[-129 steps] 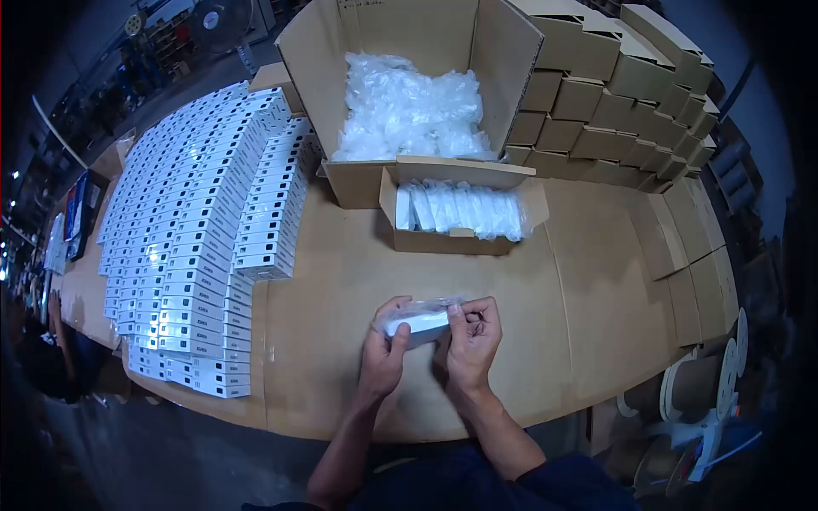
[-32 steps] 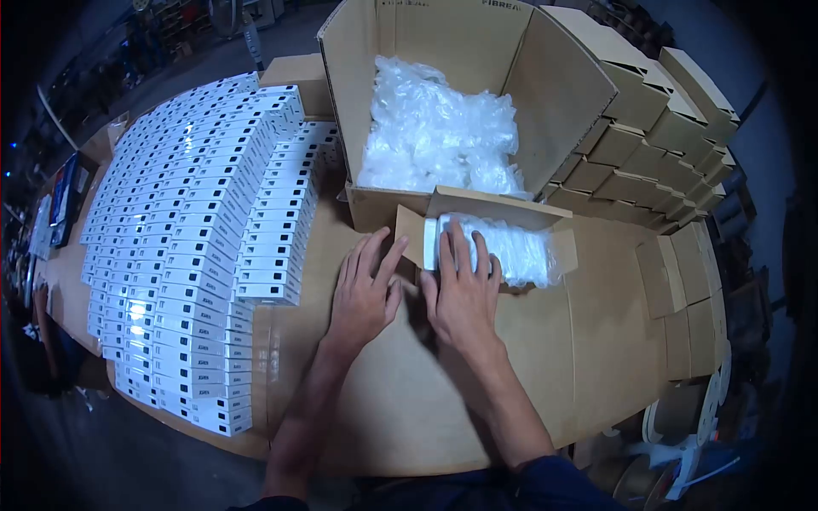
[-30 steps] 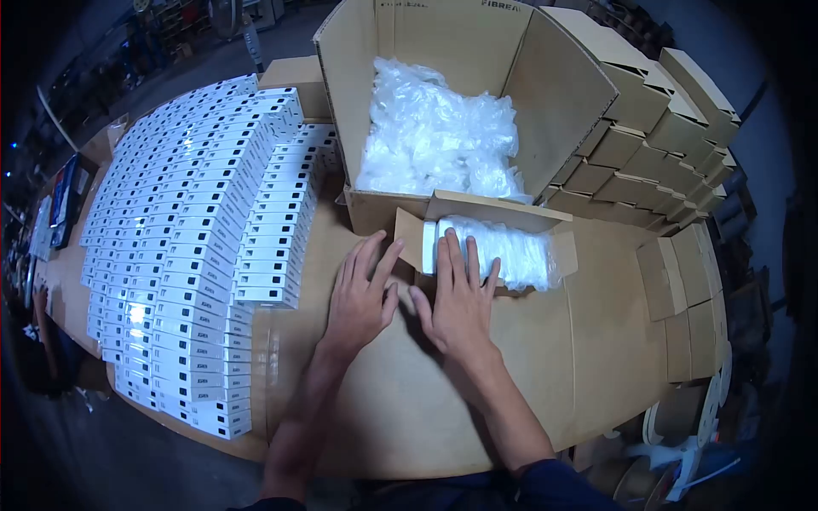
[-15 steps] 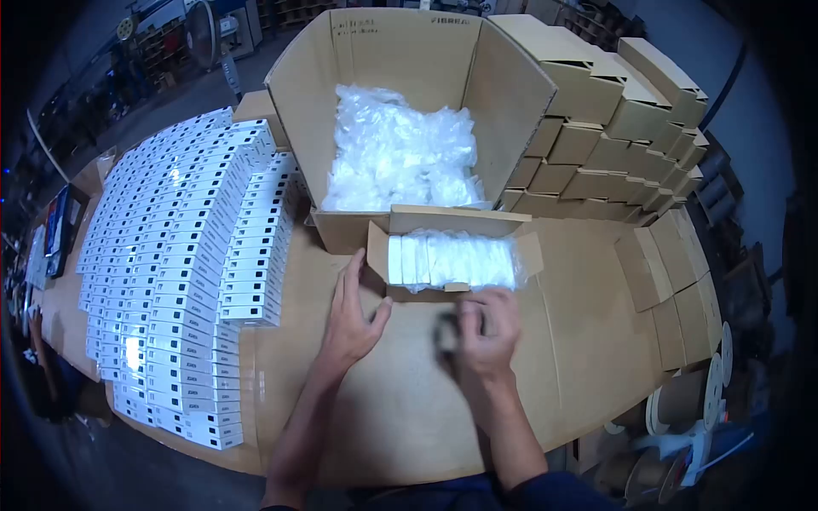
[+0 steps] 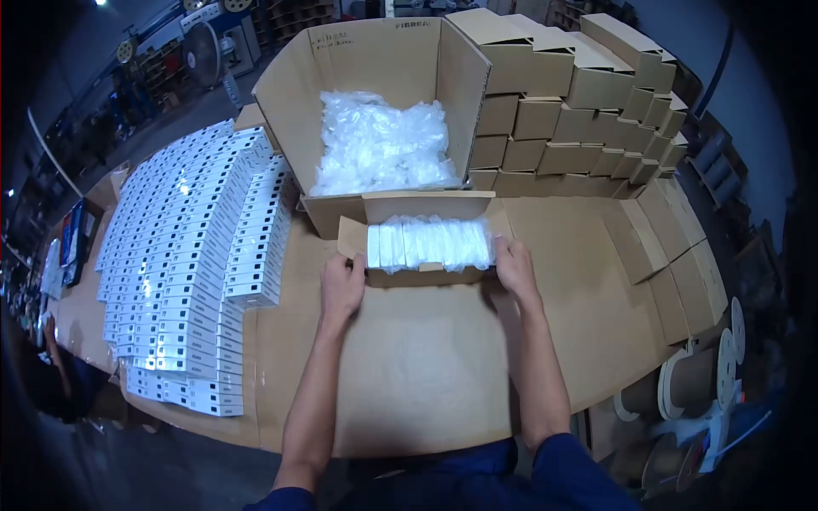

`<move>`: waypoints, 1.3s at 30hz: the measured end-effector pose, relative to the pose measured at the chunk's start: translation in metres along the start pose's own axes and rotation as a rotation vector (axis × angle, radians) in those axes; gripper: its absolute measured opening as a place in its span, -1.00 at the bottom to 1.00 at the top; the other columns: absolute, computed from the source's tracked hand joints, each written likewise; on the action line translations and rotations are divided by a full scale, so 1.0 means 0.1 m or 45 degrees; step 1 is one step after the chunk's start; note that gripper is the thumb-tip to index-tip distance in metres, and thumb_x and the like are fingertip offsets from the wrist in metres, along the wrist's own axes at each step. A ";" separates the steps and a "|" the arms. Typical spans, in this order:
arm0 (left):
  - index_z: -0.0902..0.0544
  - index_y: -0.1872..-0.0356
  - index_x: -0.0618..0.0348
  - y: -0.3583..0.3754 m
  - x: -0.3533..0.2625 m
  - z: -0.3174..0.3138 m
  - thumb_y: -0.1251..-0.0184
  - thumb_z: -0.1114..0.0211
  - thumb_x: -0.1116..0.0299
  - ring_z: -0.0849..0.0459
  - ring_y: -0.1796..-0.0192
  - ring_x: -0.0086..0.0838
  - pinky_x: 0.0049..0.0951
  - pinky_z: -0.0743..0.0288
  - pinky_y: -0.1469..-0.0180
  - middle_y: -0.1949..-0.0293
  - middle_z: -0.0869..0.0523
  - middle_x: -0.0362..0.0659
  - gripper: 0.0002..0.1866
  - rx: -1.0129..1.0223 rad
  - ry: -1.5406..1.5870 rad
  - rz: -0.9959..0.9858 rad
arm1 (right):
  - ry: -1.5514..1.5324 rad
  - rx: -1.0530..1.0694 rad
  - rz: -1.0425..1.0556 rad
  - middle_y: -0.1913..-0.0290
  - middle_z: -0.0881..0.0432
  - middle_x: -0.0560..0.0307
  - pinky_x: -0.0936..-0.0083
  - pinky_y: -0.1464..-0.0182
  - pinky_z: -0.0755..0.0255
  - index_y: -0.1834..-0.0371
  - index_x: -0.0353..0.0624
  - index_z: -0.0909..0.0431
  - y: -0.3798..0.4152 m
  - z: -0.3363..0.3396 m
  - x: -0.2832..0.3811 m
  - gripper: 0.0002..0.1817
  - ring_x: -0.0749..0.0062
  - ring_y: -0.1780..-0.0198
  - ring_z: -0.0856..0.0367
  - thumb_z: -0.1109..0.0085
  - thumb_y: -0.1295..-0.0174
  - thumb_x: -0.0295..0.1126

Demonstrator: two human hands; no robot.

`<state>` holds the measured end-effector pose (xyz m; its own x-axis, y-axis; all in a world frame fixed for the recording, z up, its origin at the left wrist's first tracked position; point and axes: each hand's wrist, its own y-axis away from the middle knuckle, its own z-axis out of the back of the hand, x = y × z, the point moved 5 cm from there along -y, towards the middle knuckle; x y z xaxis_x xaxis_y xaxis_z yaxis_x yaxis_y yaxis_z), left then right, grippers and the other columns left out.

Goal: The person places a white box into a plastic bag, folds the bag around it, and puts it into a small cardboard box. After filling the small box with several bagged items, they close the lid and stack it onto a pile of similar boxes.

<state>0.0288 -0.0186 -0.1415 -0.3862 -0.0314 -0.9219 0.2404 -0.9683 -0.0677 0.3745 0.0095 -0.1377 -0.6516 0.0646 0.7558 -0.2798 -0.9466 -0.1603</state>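
In front of me stands a small open cardboard box (image 5: 407, 278), its back flap raised and its left flap sticking out. White packs in clear plastic bags (image 5: 434, 244) fill it in a row. My left hand (image 5: 342, 289) is closed at the box's left end, thumb and fingers at the front left corner below the flap. At the opposite end my right hand (image 5: 517, 271) is closed on the right side, where the flap is mostly hidden by the fingers.
Behind is a large open carton (image 5: 375, 51) holding a heap of clear plastic bags (image 5: 383, 145). Stacked white boxes (image 5: 187, 264) occupy the left of the table. Closed brown boxes (image 5: 588, 119) are piled at the back right, near open ones (image 5: 673, 272); spools (image 5: 690, 383) sit below.
My right hand has moved from the box's front to its right end and closed there. My left hand has closed at the left corner. The view has shifted slightly.
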 end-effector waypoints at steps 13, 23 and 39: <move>-0.69 -0.06 0.27 -0.44 -0.69 0.23 -0.51 -0.39 0.30 -0.75 0.00 -0.60 -0.52 -0.64 -0.14 0.09 -0.77 -0.25 -0.73 1.185 -0.061 -0.126 | -0.406 0.537 -0.063 0.43 -0.72 0.06 0.34 0.22 -0.55 0.32 -0.46 -0.68 0.73 0.55 0.00 -0.52 0.47 0.34 -0.66 -0.03 -0.55 -0.20; -0.58 0.02 0.12 -0.45 0.63 -0.37 -0.53 -0.40 0.23 -0.71 0.22 -0.61 -0.48 -0.65 0.23 0.18 -0.71 -0.26 -0.75 0.784 0.623 0.451 | -0.851 0.709 -0.358 -0.04 -0.75 0.02 0.31 -0.14 -0.60 -0.17 -0.36 -0.62 0.90 0.46 -0.36 -0.57 0.32 -0.02 -0.71 -0.35 -0.40 -0.26; 0.30 -0.73 0.07 0.98 -0.15 -0.06 0.11 -0.77 -0.11 -0.29 -0.61 -0.02 -0.08 -0.18 -0.63 -0.59 -0.23 0.16 0.58 0.605 0.455 -0.471 | -0.328 0.732 0.439 -0.51 -0.32 -0.49 0.07 -0.61 -0.21 -0.69 -0.14 0.34 0.76 0.22 0.05 0.65 -0.27 -0.57 -0.32 -0.87 0.33 -0.07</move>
<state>0.0633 -0.1114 -0.1364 -0.0316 0.3257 -0.9449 -0.2973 -0.9057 -0.3022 0.3656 -0.0692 -0.1321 -0.4288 -0.2777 0.8597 0.3740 -0.9208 -0.1108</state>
